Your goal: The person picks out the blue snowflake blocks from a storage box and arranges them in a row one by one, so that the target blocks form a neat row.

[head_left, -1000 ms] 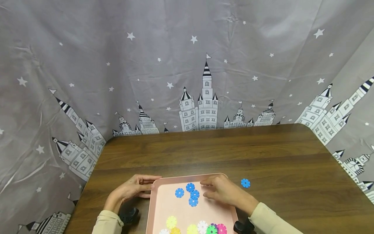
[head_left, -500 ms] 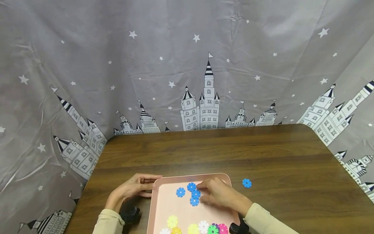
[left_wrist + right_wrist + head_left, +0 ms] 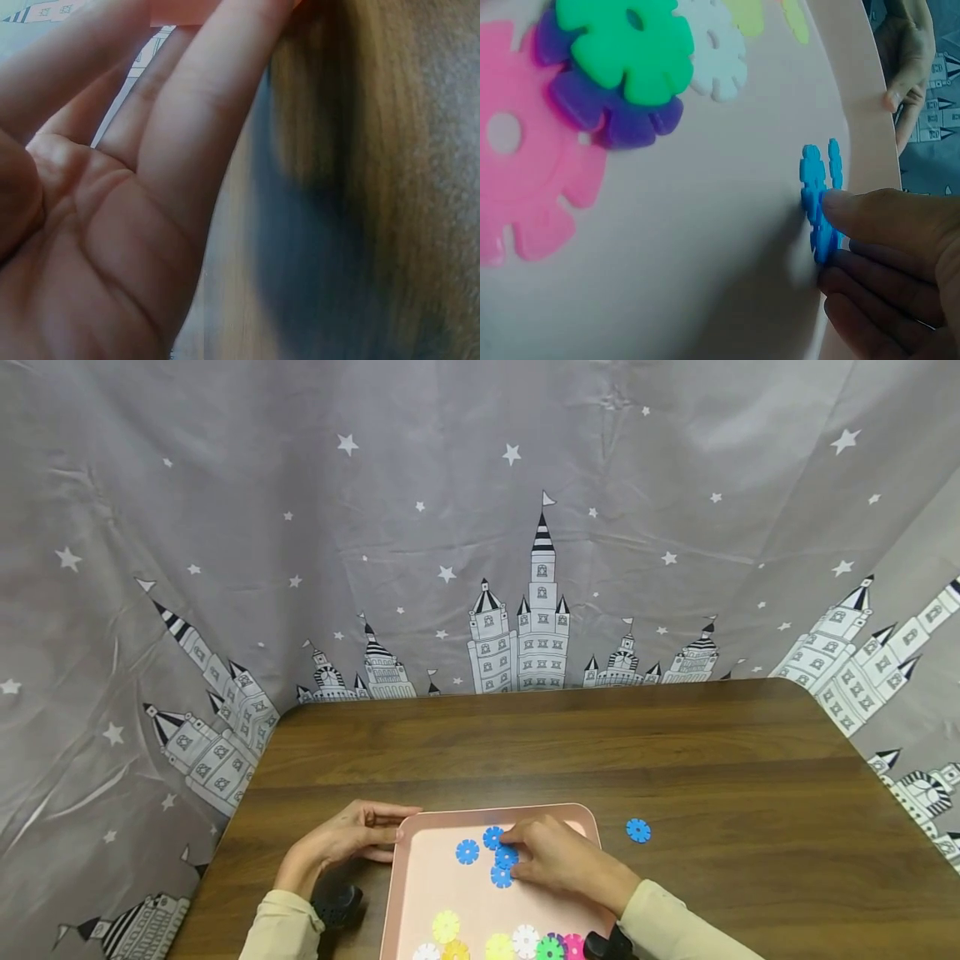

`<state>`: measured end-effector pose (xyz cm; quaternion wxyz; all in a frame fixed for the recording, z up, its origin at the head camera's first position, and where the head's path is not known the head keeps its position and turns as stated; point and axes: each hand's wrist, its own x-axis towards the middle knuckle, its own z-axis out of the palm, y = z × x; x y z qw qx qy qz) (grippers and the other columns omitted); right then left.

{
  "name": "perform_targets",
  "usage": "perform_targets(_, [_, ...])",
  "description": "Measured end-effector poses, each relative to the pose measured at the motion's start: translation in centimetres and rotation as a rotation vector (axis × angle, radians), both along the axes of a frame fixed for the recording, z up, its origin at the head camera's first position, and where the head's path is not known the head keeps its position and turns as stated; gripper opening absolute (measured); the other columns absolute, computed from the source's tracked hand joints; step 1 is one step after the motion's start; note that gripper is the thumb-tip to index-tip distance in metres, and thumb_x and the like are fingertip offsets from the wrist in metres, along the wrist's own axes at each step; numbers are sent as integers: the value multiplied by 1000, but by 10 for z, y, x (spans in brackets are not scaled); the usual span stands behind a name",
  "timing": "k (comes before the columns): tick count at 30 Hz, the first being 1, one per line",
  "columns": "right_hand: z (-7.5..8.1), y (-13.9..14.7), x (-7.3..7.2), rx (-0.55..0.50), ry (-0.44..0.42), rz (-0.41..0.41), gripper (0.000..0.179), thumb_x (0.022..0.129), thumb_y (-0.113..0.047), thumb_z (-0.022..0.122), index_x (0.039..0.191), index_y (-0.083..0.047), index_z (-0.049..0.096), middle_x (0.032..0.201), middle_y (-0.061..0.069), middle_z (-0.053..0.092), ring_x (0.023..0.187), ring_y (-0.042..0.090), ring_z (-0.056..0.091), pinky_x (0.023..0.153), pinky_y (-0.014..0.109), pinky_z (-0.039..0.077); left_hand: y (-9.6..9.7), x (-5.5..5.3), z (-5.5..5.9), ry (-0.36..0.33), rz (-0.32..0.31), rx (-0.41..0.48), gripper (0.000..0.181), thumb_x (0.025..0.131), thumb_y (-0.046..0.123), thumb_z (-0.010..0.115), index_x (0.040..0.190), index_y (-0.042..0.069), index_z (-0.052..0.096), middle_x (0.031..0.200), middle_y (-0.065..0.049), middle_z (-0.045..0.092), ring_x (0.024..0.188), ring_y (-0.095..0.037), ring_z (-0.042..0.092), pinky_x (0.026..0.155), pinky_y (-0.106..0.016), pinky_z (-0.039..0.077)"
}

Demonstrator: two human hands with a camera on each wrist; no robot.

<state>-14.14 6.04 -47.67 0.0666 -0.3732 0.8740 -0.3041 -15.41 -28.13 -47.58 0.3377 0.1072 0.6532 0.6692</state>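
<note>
In the head view, a pink tray (image 3: pixel 396 893) holds notched plastic building discs. Near its back lies a group of blue ones: one blue disc (image 3: pixel 467 852) apart at left, others bunched at right. My right hand (image 3: pixel 558 856) is over this bunch, thumb and forefinger at opposite edges of a blue disc (image 3: pixel 506 857) that overlaps a lower one. The right wrist view has the thumb against the blue discs (image 3: pixel 811 176), the other fingers partly behind them. My left hand (image 3: pixel 348 839) touches the tray's back left corner, fingers nearly straight; its palm (image 3: pixel 105 247) holds nothing.
One blue disc (image 3: pixel 638 831) lies on the wooden table (image 3: pixel 735 777), right of the tray. Toward the tray's front are yellow discs (image 3: pixel 446 927), a white disc (image 3: pixel 526 941), a green disc (image 3: pixel 550 948) over purple, and a pink disc (image 3: pixel 532 150). A grey castle-print curtain (image 3: pixel 420 568) hangs behind.
My right hand has moved left and down onto the bunched blue discs, its thumb and forefinger now around one. The left hand stays at the tray corner. The head view has shifted slightly.
</note>
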Motion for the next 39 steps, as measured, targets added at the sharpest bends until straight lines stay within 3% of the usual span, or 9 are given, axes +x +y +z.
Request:
perform_targets(8, [-3,-2,1,34,15,-28,37,78,-11,81,112,0,73,106,5,73,99,9,65,84,22,55,1,-1,0,2,-3,4,45,97,-2,56,140,-9,45,130,-26,58,109,-30,63,88,-46,54])
perform_targets(25, [-7,-5,1,40,112,-10,28,80,-5,75,108,-2,74,102,4,70,96,12,64,84,25,54,-1,0,-3,-8,-13,17,43,99,-1,54,142,-5,47,135,-23,56,113,-31,61,90,-47,53])
perform_targets(35, [-8,-5,1,55,94,-11,33,77,-7,75,110,-3,70,107,5,68,104,17,62,94,30,51,0,0,-4,-6,-12,15,43,99,-1,54,141,-4,48,135,-25,55,113,-30,61,90,-46,54])
perform_targets(39, [-9,-5,0,59,82,-24,36,78,-16,79,112,-4,71,108,3,68,105,16,61,95,29,51,-1,-1,-4,-2,-18,27,43,99,-2,53,141,-5,48,135,-24,55,113,-30,61,90,-47,53])
